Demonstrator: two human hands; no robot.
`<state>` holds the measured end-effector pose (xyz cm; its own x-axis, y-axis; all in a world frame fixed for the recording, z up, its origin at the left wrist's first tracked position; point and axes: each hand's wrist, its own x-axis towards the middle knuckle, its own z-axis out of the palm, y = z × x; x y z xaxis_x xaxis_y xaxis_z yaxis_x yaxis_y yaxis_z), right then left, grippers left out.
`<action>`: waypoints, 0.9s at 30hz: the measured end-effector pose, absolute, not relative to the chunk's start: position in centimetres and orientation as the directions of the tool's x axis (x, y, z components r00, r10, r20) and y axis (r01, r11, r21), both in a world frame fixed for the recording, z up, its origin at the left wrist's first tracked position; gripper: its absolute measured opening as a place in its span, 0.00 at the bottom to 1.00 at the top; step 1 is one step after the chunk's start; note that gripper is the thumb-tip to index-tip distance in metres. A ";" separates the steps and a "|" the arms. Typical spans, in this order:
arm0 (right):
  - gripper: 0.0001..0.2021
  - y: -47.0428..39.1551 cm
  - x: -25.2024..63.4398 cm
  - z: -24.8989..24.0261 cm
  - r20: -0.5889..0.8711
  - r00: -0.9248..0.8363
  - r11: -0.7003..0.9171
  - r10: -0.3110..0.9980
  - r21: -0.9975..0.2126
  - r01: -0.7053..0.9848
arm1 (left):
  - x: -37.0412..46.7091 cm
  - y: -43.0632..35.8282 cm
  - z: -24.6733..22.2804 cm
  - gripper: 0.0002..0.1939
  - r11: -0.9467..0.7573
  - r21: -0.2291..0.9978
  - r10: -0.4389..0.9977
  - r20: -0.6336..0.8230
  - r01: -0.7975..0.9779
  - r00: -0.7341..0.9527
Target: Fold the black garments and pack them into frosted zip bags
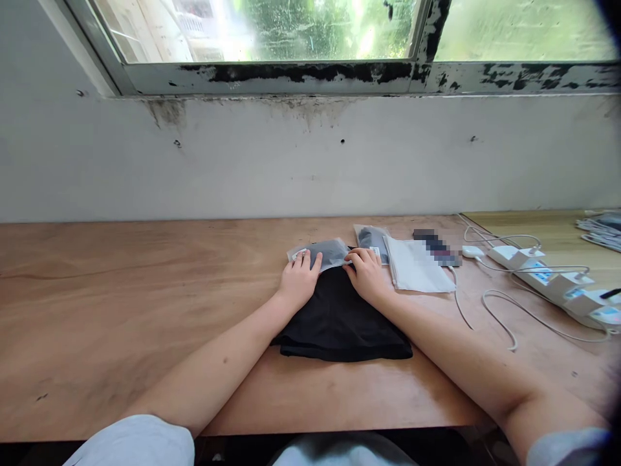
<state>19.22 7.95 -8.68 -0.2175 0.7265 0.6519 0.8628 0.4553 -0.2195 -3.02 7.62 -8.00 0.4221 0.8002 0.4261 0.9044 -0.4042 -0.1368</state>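
A black cloth garment (342,320) lies on the wooden table in front of me, its wide edge toward me. Across its far end is a frosted plastic packet (330,252) with something dark inside. My left hand (299,279) rests on the packet's left part and the garment's edge, fingers spread. At the packet's right end, my right hand (366,272) has its fingers bent, with thumb and fingertips on the packet's edge. A second frosted packet (371,238) lies just beyond my right hand.
Right of my hands are a stack of white bags (420,266) and a pixelated dark object (436,247). A white power strip (557,285) with plugs and loose cables lies further right. A wall with a window (272,39) stands behind the table (121,310).
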 end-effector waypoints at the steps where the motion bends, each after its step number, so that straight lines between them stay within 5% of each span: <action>1: 0.05 8.0 19.2 -8.7 0.651 -0.221 0.453 0.726 -0.212 0.866 | -3.0 7.6 -8.0 0.26 -0.401 -0.130 0.807 0.419 0.907 0.417; 14: 0.07 7.4 18.9 -8.1 0.572 -0.257 0.401 0.779 -0.139 0.906 | -3.6 8.0 -8.5 0.24 -0.429 -0.048 0.785 0.474 0.902 0.398; 27: 0.09 7.8 19.3 -8.3 0.561 -0.180 0.412 0.808 -0.321 0.853 | -3.5 7.9 -8.6 0.23 -0.408 0.039 0.802 0.493 0.912 0.338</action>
<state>19.28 7.81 -8.31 -0.1796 0.8082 0.5608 0.8529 0.4120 -0.3206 -3.54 7.94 -8.56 0.3377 0.8021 0.4926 0.9123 -0.4078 0.0386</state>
